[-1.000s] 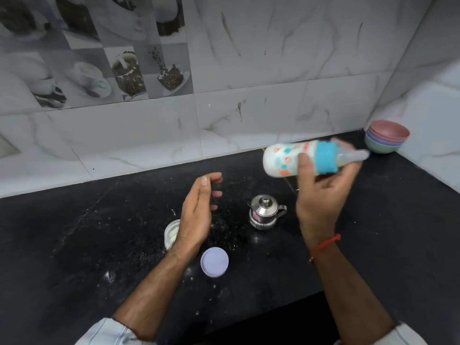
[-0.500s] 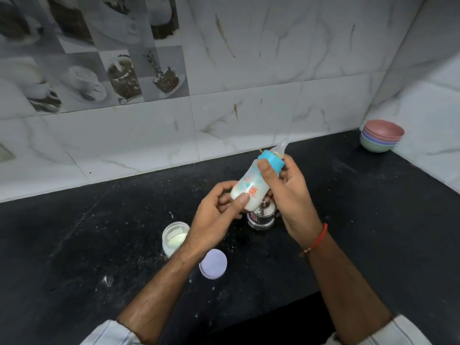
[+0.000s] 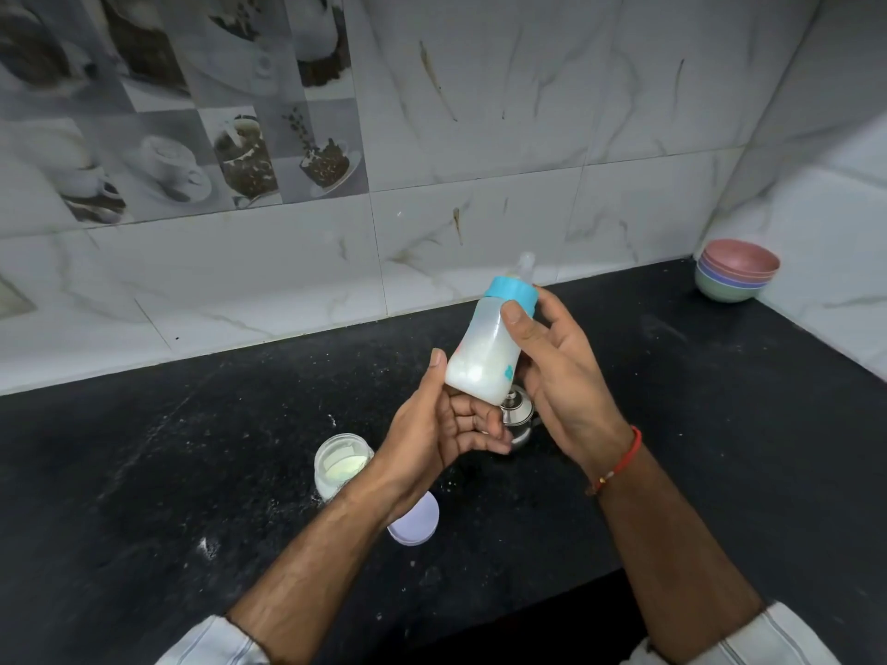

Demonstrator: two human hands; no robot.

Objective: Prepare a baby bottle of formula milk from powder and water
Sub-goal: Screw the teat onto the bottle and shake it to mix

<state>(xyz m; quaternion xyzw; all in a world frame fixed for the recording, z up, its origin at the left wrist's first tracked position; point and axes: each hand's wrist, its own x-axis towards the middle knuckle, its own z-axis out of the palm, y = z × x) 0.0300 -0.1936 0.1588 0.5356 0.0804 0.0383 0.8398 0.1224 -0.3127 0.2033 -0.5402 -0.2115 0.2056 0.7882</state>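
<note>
A baby bottle [image 3: 485,348] with a blue collar and clear teat stands nearly upright in the air, milky white liquid in its lower half. My right hand [image 3: 552,371] grips its side, thumb near the collar. My left hand [image 3: 441,419] cups the bottle's base from below and the left, fingers curled. An open glass jar of pale powder [image 3: 338,465] stands on the black counter [image 3: 144,472] left of my left wrist, its lilac lid [image 3: 417,525] lying flat in front. A small steel pot [image 3: 516,417] is partly hidden behind my hands.
A stack of coloured bowls [image 3: 737,276] sits in the far right corner against the tiled wall. White powder specks are scattered on the counter around the jar. The counter's front edge runs below my forearms.
The bottle has gone from lying sideways in my raised right hand to nearly upright over the steel pot. My left hand, open and apart before, now supports its base.
</note>
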